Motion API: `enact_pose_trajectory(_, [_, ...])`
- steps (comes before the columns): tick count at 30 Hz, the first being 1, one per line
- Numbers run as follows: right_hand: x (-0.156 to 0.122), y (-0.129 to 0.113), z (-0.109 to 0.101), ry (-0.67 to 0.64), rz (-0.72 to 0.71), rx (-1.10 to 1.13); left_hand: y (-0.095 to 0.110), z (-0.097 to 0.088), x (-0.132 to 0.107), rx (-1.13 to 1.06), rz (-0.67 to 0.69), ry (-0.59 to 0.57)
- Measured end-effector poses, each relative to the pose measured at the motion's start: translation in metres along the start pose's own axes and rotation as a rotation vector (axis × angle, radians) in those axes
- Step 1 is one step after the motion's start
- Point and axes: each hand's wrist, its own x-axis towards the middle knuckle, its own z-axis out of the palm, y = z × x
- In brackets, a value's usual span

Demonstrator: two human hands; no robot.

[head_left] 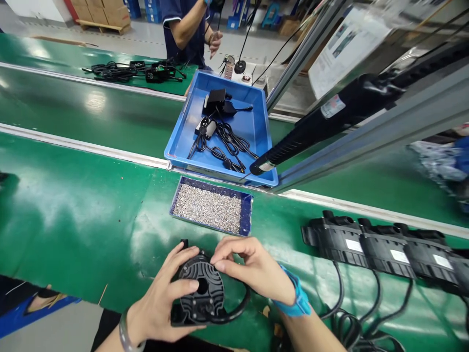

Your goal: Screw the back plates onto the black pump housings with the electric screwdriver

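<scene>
A black round finned housing (201,292) with a centre hole and an attached black cable lies at the near edge of the green bench. My left hand (161,300) grips its left side, thumb across the fins. My right hand (252,266), with a blue wrist strap, pinches at the housing's upper right rim; whether something small sits between the fingertips I cannot make out. Just beyond lies a small blue tray (247,210) filled with several tiny silver screws.
A black electric screwdriver (311,132) hangs over the bench from the right. A blue bin (256,124) holds black adapters and cables. Three black units (381,247) with cables line the right. Across the green conveyor (91,107), another person's arm (190,24) works.
</scene>
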Motion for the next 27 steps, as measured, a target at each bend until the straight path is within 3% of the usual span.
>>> enact_pose_trajectory(5, [-0.003, 0.011, 0.000, 0.032, -0.025, -0.091, -0.004, 0.003, -0.005, -0.051, 0.011, 0.009])
enact_pose_trajectory(12, [-0.011, 0.000, -0.004, -0.015, -0.257, -0.343, -0.005, 0.005, -0.003, -0.072, 0.022, 0.006])
enact_pose_trajectory(16, [-0.021, -0.009, -0.003, -0.105, -0.258, -0.435, -0.008, 0.008, -0.004, -0.060, 0.033, 0.024])
enact_pose_trajectory(20, [-0.030, -0.017, 0.004, -0.093, -0.245, -0.556, -0.008, 0.010, -0.005, -0.047, 0.049, 0.044])
enact_pose_trajectory(27, [-0.028, -0.002, 0.008, -0.071, -0.213, -0.369, -0.010, 0.010, -0.007, -0.066, 0.036, 0.062])
